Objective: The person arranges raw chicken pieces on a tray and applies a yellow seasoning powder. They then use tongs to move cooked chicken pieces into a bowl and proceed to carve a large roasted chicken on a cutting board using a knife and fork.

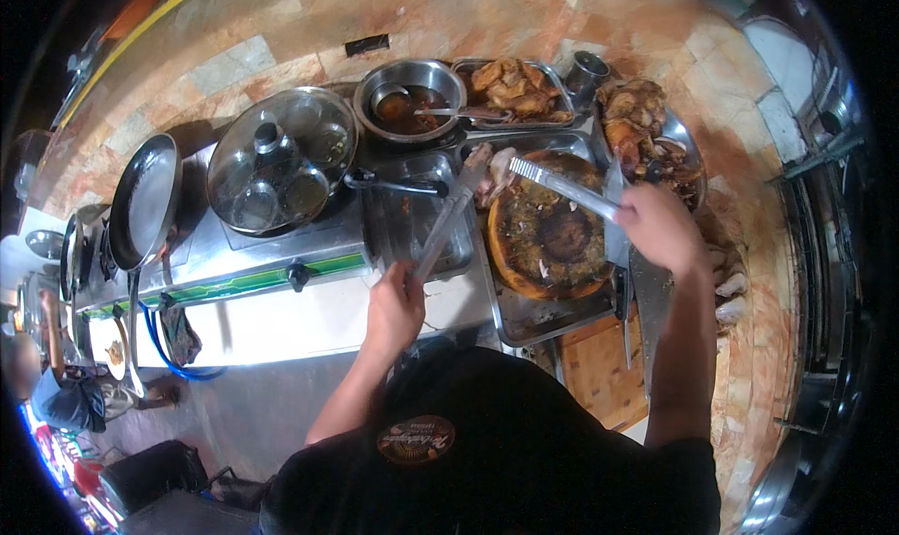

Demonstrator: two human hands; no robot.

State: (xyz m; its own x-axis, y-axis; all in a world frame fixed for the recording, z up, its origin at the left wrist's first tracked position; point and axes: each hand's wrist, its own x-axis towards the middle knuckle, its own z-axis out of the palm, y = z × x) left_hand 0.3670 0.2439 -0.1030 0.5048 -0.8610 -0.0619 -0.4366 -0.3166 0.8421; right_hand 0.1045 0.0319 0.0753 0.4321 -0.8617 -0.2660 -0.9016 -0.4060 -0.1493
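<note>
My left hand [395,311] grips a long metal utensil [444,224], probably tongs. Its far end meets a piece of meat [500,173] at the upper left of a round wooden chopping block [548,233]. From the other side, my right hand [659,227] holds metal tongs [565,189] over the block, their ridged tip against the same meat. I cannot tell how firmly either tool grips it. Small scraps lie on the block's dark, worn top. Beneath the block is a rectangular metal tray [544,328]. A cleaver [616,233] lies along the block's right edge, partly behind my right hand.
Behind the block are a sauce bowl [365,103] with a ladle, a tray of fried chicken [516,89] and a metal cup [588,71]. More cooked meat fills a bowl [632,117] at right. Leftward are a lidded pan [281,159], a stove [232,275], a frying pan [145,198] and a person [70,401].
</note>
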